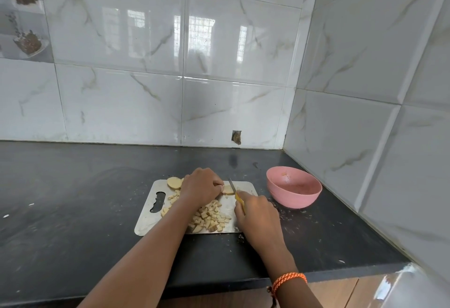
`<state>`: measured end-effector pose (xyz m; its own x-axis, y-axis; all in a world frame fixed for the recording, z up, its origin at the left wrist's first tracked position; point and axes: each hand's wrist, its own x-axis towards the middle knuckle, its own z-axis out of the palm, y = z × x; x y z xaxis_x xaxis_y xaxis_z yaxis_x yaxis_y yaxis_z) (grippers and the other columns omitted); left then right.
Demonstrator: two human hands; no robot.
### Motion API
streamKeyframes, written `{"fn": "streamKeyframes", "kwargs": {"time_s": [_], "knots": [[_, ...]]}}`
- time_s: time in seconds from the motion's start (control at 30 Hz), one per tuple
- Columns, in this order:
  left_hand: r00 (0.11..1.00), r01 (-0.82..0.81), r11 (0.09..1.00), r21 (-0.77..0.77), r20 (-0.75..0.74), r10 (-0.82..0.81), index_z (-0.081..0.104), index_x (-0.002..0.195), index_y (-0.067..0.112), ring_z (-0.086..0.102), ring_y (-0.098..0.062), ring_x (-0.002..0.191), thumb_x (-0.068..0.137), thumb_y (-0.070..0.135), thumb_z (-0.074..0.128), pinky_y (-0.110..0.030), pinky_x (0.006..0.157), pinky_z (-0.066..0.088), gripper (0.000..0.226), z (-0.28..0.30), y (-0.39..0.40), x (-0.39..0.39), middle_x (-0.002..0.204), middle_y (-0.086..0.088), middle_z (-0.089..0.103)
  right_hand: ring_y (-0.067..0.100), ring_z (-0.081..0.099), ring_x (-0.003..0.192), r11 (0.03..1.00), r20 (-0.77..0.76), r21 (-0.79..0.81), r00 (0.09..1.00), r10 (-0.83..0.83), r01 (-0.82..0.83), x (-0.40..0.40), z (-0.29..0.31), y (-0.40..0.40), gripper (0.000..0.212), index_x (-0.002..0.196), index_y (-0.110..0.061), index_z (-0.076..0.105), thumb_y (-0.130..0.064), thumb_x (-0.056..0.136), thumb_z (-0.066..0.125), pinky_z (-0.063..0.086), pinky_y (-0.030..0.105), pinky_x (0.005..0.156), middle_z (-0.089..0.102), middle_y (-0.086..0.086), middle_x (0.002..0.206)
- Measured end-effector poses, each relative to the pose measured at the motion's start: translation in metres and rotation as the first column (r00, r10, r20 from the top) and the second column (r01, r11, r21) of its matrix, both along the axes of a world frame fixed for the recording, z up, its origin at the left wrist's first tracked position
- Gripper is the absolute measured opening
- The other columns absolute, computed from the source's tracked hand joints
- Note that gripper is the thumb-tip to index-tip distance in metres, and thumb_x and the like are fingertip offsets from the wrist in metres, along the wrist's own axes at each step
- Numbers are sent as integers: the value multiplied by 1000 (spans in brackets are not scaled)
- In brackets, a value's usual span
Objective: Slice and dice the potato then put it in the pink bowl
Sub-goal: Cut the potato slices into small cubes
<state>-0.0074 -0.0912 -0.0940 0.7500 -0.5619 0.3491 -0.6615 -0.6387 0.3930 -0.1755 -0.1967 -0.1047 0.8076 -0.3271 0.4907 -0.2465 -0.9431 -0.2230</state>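
You are still cutting the potato slice.
Your left hand [202,185] pinches the potato slice [228,189] on the cutting board [146,220]; your right hand [255,212] grips the knife [232,185]. Next, cut down carefully. The pink bowl [293,187] waits right.

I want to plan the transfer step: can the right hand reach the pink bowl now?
Probably yes. The pink bowl stands just right of the cutting board, with bare counter between it and the right hand. That hand grips the knife, though.
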Motion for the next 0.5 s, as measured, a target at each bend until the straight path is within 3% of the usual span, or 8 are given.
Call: {"fn": "streamKeyframes", "kwargs": {"time_s": [0.27,0.5], "knots": [[1000,8,1000,22,-15,-8,83,103,42,65,-9,108,87,52,73,-45,97,54,21,1,1,0,109,24,76,32,67,100,999,-42,-40,999,21,-23,-2,4,4,33,134,-29,57,-36,106,41,50,42,78,70,9,111],[997,-50,999,13,55,49,78,74,38,63,-11,92,81,47,68,-44,87,54,15,-3,-6,-7,92,22,75,32,65,99,999,-112,24,993,49,-47,0,3,4,29,123,-24,62,-32,103,42,50,42,79,69,9,111]]}}
